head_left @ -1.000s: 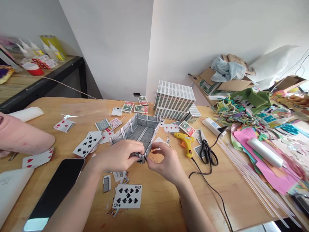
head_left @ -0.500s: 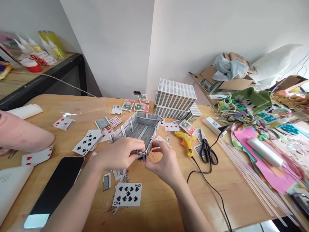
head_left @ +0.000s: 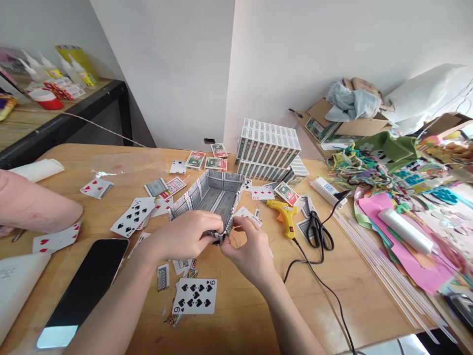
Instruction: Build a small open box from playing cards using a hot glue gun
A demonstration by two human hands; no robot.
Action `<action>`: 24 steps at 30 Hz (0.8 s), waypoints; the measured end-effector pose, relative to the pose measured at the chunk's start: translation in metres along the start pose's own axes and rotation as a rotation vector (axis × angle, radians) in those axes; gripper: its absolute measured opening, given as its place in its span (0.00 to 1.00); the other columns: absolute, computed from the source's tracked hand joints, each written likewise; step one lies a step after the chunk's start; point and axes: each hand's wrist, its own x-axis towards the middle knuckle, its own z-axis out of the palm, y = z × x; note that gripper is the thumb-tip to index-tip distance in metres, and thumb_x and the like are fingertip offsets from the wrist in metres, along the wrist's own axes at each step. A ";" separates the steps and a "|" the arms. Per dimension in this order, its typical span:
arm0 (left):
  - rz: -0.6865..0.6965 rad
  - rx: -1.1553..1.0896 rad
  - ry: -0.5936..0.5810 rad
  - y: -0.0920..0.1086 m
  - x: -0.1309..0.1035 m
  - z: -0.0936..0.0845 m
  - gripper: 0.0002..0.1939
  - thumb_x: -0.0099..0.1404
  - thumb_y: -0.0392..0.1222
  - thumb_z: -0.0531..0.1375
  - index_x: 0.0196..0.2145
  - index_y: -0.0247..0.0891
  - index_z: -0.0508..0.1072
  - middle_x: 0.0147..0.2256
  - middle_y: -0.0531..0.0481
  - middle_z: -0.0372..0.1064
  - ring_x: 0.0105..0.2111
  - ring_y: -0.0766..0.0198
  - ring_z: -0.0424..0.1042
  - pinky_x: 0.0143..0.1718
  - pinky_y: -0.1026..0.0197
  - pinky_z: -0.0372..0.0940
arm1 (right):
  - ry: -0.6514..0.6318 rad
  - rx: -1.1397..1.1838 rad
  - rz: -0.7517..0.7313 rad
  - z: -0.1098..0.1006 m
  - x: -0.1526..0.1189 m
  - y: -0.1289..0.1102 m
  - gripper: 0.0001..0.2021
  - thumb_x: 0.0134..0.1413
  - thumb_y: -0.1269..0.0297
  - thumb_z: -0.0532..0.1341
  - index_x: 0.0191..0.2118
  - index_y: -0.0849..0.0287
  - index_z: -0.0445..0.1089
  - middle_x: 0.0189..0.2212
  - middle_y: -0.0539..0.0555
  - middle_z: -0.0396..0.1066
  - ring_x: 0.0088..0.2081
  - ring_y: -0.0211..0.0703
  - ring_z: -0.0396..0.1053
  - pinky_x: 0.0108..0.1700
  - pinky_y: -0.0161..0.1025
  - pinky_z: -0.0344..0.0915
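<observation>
An open box made of playing cards [head_left: 212, 202], grey patterned backs showing, sits tilted between my hands over the table. My left hand [head_left: 195, 230] is closed on its near end wall, the thumb outside and the fingers over the rim. At the near right corner my right hand [head_left: 249, 246] pinches the box wall between thumb and fingers. The fingertips hide part of that corner. A nine of spades [head_left: 195, 296] lies face up nearer to me, over cut card scraps [head_left: 173, 318].
Right of the box lie a yellow glue gun [head_left: 283, 214] with its black cord and black scissors [head_left: 318, 231]. Stacked card packs [head_left: 269, 148] stand behind. A phone [head_left: 83, 291] and a pink cylindrical object [head_left: 37, 202] are at left; clear sticks [head_left: 388, 276] lie at right.
My right hand's fingers have closed in on the box's near right corner. The box and my left hand stay almost in place, and the view has shifted slightly.
</observation>
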 end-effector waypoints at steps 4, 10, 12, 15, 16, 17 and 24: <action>-0.001 -0.006 0.007 -0.002 0.000 0.000 0.10 0.58 0.26 0.52 0.27 0.38 0.66 0.29 0.54 0.65 0.31 0.64 0.64 0.33 0.63 0.56 | 0.025 -0.048 -0.014 0.002 -0.001 -0.002 0.14 0.43 0.69 0.59 0.40 0.58 0.67 0.35 0.57 0.72 0.39 0.51 0.71 0.42 0.47 0.70; 0.005 -0.043 0.024 -0.007 -0.002 -0.003 0.09 0.58 0.27 0.52 0.26 0.38 0.63 0.28 0.55 0.63 0.30 0.66 0.63 0.31 0.64 0.56 | 0.068 -0.067 -0.094 0.005 -0.002 -0.002 0.13 0.46 0.70 0.59 0.41 0.59 0.67 0.37 0.59 0.73 0.42 0.51 0.70 0.45 0.48 0.69; 0.007 -0.058 0.030 -0.008 -0.004 -0.006 0.09 0.58 0.26 0.52 0.25 0.38 0.62 0.27 0.55 0.63 0.30 0.66 0.63 0.31 0.64 0.55 | 0.067 -0.021 -0.102 0.002 -0.001 -0.003 0.12 0.46 0.69 0.59 0.41 0.59 0.69 0.36 0.58 0.73 0.41 0.50 0.71 0.44 0.48 0.70; 0.012 -0.092 0.035 -0.009 -0.009 -0.011 0.09 0.59 0.27 0.52 0.27 0.38 0.64 0.28 0.54 0.63 0.29 0.66 0.62 0.30 0.64 0.55 | 0.032 0.101 -0.076 -0.004 0.002 -0.006 0.11 0.47 0.68 0.61 0.40 0.60 0.71 0.35 0.57 0.74 0.38 0.47 0.72 0.43 0.46 0.70; 0.014 -0.106 0.040 -0.010 -0.010 -0.013 0.08 0.59 0.27 0.52 0.27 0.38 0.65 0.28 0.54 0.63 0.29 0.66 0.62 0.30 0.64 0.55 | 0.025 0.135 -0.063 -0.005 0.002 -0.007 0.11 0.47 0.67 0.62 0.39 0.60 0.72 0.35 0.57 0.74 0.38 0.47 0.72 0.44 0.45 0.70; 0.016 -0.119 0.046 -0.010 -0.011 -0.014 0.08 0.60 0.28 0.52 0.28 0.38 0.65 0.29 0.54 0.63 0.29 0.66 0.62 0.30 0.64 0.55 | 0.024 0.160 -0.052 -0.006 0.003 -0.008 0.11 0.47 0.67 0.62 0.39 0.60 0.72 0.35 0.57 0.75 0.38 0.46 0.72 0.44 0.45 0.70; 0.037 -0.133 0.120 -0.010 -0.011 -0.015 0.07 0.61 0.29 0.53 0.29 0.38 0.65 0.28 0.55 0.61 0.27 0.67 0.60 0.29 0.63 0.55 | 0.086 0.184 0.002 -0.002 0.004 -0.015 0.15 0.44 0.67 0.63 0.41 0.61 0.72 0.36 0.57 0.74 0.38 0.45 0.71 0.42 0.45 0.71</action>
